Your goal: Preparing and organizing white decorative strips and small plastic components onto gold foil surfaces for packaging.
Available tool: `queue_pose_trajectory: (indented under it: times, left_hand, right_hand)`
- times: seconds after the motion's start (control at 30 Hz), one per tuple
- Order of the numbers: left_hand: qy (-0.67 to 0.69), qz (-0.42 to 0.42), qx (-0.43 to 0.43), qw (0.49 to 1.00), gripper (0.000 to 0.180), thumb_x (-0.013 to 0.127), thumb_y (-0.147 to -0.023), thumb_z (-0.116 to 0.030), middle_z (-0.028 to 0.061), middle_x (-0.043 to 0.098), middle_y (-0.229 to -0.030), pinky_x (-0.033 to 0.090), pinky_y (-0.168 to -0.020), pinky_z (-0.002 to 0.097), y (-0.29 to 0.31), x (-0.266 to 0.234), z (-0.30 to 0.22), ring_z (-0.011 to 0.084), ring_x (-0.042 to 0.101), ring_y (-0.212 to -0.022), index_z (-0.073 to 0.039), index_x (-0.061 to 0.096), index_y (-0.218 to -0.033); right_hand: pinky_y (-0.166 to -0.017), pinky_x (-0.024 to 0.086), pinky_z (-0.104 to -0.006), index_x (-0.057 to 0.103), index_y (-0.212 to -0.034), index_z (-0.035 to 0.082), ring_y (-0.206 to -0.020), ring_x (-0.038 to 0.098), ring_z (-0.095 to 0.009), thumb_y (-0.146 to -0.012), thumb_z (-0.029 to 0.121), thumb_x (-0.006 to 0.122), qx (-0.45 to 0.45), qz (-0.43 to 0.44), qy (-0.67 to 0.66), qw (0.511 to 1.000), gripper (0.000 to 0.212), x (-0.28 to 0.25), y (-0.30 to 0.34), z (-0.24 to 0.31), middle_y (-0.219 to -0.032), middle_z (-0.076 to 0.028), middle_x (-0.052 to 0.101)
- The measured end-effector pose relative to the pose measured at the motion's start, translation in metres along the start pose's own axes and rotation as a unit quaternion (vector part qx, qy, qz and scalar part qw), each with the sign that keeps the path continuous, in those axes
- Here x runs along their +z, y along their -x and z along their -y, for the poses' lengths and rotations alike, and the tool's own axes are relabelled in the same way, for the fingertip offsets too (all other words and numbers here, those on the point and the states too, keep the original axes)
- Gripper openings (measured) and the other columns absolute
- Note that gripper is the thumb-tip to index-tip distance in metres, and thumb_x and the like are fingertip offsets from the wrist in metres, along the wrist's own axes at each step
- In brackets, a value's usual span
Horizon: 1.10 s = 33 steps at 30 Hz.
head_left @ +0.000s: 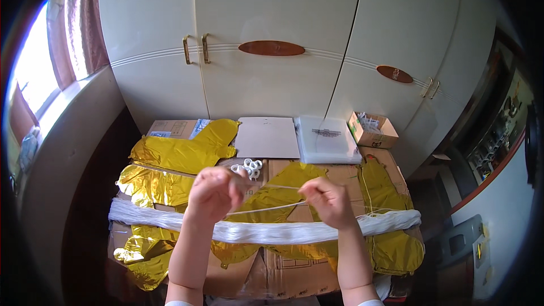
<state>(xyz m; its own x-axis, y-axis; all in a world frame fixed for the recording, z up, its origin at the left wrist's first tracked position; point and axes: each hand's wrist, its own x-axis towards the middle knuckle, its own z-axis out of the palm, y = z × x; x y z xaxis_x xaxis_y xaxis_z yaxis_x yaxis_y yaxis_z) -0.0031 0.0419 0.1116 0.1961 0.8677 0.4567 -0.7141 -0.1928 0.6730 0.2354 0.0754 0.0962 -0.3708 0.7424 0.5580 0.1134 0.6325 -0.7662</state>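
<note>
A thin white string (277,186) runs between my two hands above the table. My left hand (213,194) is closed around one end of it, with the fingers slightly blurred. Thumb and forefinger of my right hand (330,199) pinch the other end. A second slack length of string (266,209) hangs just below, between the hands. Under my wrists a long thick bundle of white strings (255,232) lies across the table. Gold foil balloons (184,148), flat and uninflated, spread beneath and around the bundle. Another gold foil balloon (385,184) is to the right of my right hand.
Behind my left hand are several small white rolls (250,168). Along the back stand a grey board (267,137), a stack of clear plastic bags (327,141) and an open cardboard box (373,130) with small pale pieces. Cardboard (294,275) covers the table. Tall cabinet doors (272,85) rise behind.
</note>
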Motion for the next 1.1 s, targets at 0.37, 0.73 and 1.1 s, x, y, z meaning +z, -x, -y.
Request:
queue_pose_trajectory:
  times: [0.37, 0.73, 1.1]
  left_hand:
    - [-0.378, -0.009, -0.022, 0.925, 0.036, 0.061, -0.083, -0.019, 0.0037, 0.049, -0.055, 0.034, -0.066, 0.0315, -0.001, -0.006, 0.01, 0.016, 0.043, -0.058, -0.008, 0.05, -0.051]
    - [0.137, -0.05, 0.071, 0.987, 0.027, 0.044, -0.088, -0.023, 0.0016, 0.043, -0.057, 0.033, -0.067, 0.0303, -0.004, -0.001, -0.002, 0.0146, 0.038, -0.065, -0.008, 0.046, -0.065]
    - [-0.176, 0.054, 0.236, 0.954, 0.061, 0.065, -0.072, -0.023, 0.0052, 0.051, -0.113, 0.037, -0.078, 0.0382, 0.031, 0.06, -0.012, 0.0267, 0.049, -0.098, -0.008, 0.042, -0.127]
  right_hand:
    - [-0.048, 0.03, -0.0182, 0.061, -0.092, 0.002, -0.055, 0.039, -0.001, -0.083, 0.007, 0.054, 0.109, 0.128, -0.206, 0.964, 0.013, -0.011, 0.005, 0.003, -0.062, 0.006, 0.046]
    - [-0.112, 0.012, -0.0429, 0.01, -0.144, 0.02, -0.137, 0.012, -0.025, -0.079, -0.005, 0.045, -0.063, -0.022, -0.666, 0.743, 0.078, -0.013, -0.008, 0.0, -0.15, -0.003, 0.009]
    - [-0.112, 0.006, -0.044, 0.007, -0.142, 0.036, -0.139, 0.003, -0.024, -0.067, -0.023, 0.028, -0.154, 0.009, -0.645, 0.749, 0.098, -0.017, 0.005, 0.023, -0.151, 0.002, -0.002]
